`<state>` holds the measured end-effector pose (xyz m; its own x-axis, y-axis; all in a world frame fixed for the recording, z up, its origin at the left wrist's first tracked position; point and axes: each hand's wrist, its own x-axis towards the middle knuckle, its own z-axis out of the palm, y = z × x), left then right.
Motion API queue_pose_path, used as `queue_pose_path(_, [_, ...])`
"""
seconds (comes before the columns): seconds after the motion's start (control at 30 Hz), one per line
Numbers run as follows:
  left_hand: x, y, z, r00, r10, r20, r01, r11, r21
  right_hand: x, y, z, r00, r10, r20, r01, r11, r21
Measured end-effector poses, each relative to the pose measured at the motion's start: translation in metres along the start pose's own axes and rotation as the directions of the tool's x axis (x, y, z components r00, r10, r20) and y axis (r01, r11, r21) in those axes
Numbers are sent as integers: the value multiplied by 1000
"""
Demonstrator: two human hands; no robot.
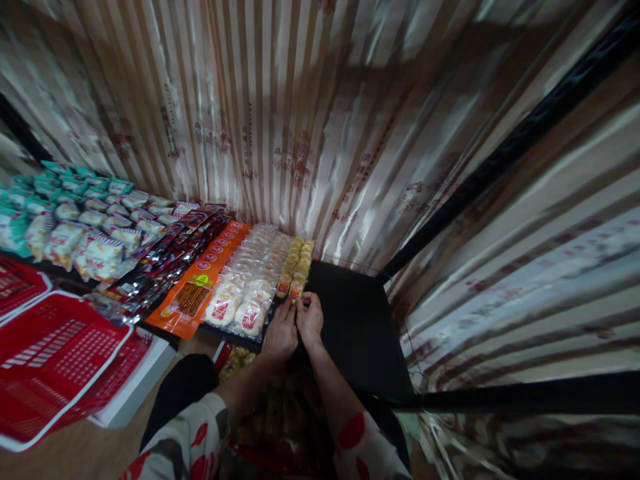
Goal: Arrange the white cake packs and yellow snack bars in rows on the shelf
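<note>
My left hand [281, 337] and my right hand [310, 320] meet at the front end of two rows of small yellow snack packets [300, 267]. The fingers of both hands are closed, fingertips close together. A bit of yellow packet shows between them; most of it is hidden by the fingers. Just left of my left hand lie two rows of clear-wrapped white rice crackers [251, 313] with red labels. Beside those is an orange bag [183, 300] with brown sticks pictured on it. The black shelf [357, 320] carries all these rows.
Farther left are dark red shiny packets [173, 250], white bags [103, 257] and teal bags [65, 183]. A red basket [55, 353] with a white rim stands at the lower left. Black posts [475, 180] and a striped plastic sheet [280, 100] bound the shelf. More packages [280, 413] sit below my arms.
</note>
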<state>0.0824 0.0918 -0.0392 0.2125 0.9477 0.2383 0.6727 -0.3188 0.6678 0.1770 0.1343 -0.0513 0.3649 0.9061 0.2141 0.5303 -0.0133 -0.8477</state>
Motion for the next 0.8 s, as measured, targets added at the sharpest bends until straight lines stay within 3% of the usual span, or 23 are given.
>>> queue_pose_path(0.23, [-2, -4, 4, 999, 27, -42, -25, 999, 40, -5, 0, -2, 1000, -18, 23, 16, 994, 106])
queue_pose_path(0.47, [-14, -6, 0, 991, 107, -84, -102, 993, 60, -31, -3, -20, 999, -40, -4, 40, 989, 145])
queue_pose_path(0.63, [-47, -8, 0, 984, 139, -108, -141, 990, -10, -68, -8, -32, 998, -24, 52, 15, 985, 172])
queue_pose_path(0.8, [-104, -8, -5, 987, 135, -88, -139, 989, -50, -122, -12, -38, 995, -37, 95, 20, 983, 181])
